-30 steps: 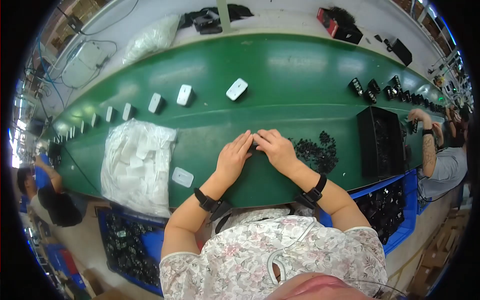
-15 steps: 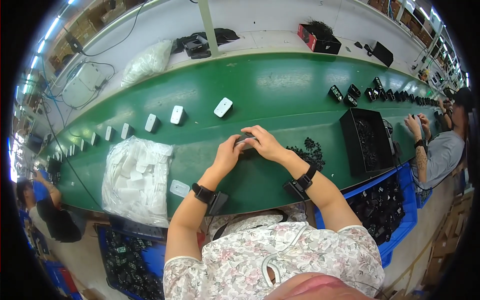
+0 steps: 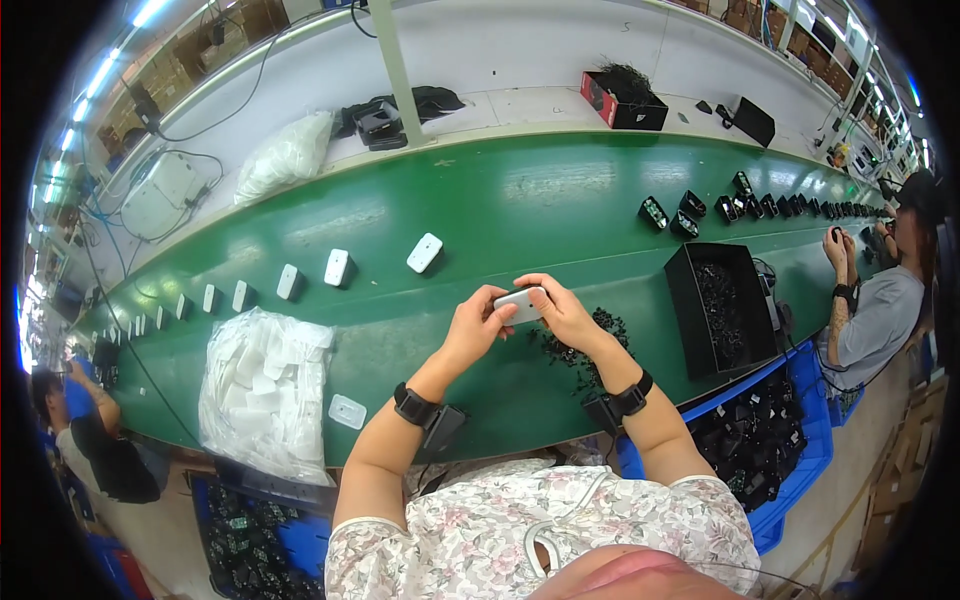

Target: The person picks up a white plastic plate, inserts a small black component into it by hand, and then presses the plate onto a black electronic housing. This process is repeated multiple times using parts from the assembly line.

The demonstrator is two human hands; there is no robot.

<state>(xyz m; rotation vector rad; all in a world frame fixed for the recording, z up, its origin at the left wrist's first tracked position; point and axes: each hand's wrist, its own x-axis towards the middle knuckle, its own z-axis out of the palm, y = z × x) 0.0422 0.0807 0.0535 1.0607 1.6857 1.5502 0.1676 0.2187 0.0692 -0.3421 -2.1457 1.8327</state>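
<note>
the left hand [image 3: 480, 325] and right hand [image 3: 565, 312] hold a white-faced black case [image 3: 521, 305] over a green bench [image 3: 510, 400]. small black parts [image 3: 562, 350] lie near the right hand; a clear bag [image 3: 262, 405] of white pieces [image 3: 262, 383] rests to the left, an open black box [image 3: 692, 320] to the right.

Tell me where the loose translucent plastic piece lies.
In the head view, the translucent piece lies left of centre on the green bench, just right of the bag of white pieces and down-left of the left hand.
</note>
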